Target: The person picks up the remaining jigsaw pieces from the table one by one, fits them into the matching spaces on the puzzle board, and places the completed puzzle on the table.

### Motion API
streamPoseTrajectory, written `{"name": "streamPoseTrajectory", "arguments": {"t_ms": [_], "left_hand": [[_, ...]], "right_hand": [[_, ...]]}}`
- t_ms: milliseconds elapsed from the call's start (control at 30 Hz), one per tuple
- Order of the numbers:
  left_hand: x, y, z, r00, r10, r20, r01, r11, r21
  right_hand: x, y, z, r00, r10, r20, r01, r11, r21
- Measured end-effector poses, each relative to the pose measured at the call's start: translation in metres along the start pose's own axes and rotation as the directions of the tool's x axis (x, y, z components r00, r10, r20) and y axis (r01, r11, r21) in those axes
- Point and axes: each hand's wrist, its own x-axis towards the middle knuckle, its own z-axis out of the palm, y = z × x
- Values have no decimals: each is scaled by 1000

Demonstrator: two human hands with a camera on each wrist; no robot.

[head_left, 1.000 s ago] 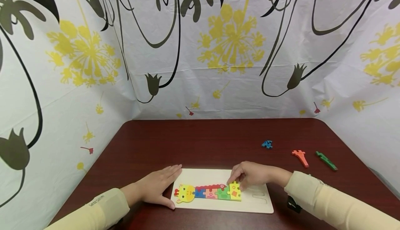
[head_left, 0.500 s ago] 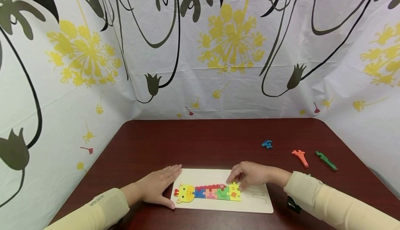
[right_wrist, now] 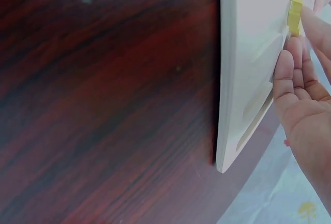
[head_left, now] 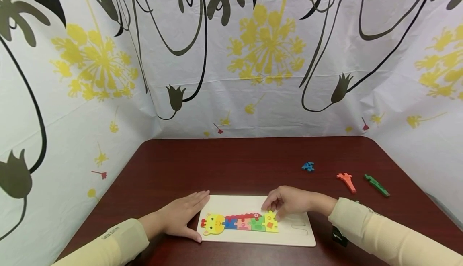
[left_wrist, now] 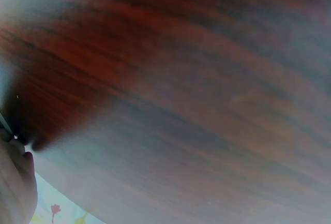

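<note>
A pale wooden puzzle board (head_left: 238,238) lies on the table with a giraffe shape partly filled. Its yellow giraffe head (head_left: 214,224) is at the left end, followed by blue, pink and green pieces under a red mane strip (head_left: 242,217). At the right end of this row is a yellow puzzle piece (head_left: 270,222), which my right hand (head_left: 289,201) pinches at its far edge between thumb and fingers. The right wrist view shows the thumb against that yellow piece (right_wrist: 295,17). My left hand (head_left: 184,215) rests with straight fingers along the board's left edge.
Loose pieces lie farther back on the dark red table (head_left: 231,165): a blue one (head_left: 308,166), an orange one (head_left: 346,181) and a green one (head_left: 377,185). Bare recesses (head_left: 299,228) show at the board's right. A patterned cloth (head_left: 231,109) hangs behind.
Both hands keep their places, the right one still at the yellow puzzle piece. The whole head view has shifted very slightly.
</note>
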Motion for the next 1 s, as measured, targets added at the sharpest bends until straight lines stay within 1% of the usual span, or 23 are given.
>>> {"name": "streamPoseTrajectory", "arguments": {"t_ms": [100,333,500,800,1000], "left_hand": [[-1,1,-1,1000,-9,6,9,1000,-10],[-1,2,0,1000,-5,-7,5,1000,5],[-1,1,0,1000,2,-13,-1,1000,4],[-1,1,1,1000,2,-12,-2,1000,15],[-1,1,0,1000,4,-8,-4,1000,8]], "right_hand": [[-1,1,-3,1000,-15,-7,15,1000,16],[-6,1,-12,999,20,-38,-18,997,77],[-11,2,-20,998,31,-58,-24,994,108],[-21,9,-36,991,48,-127,-28,987,158],[-28,20,-49,981,71,-182,-44,988,148]]}}
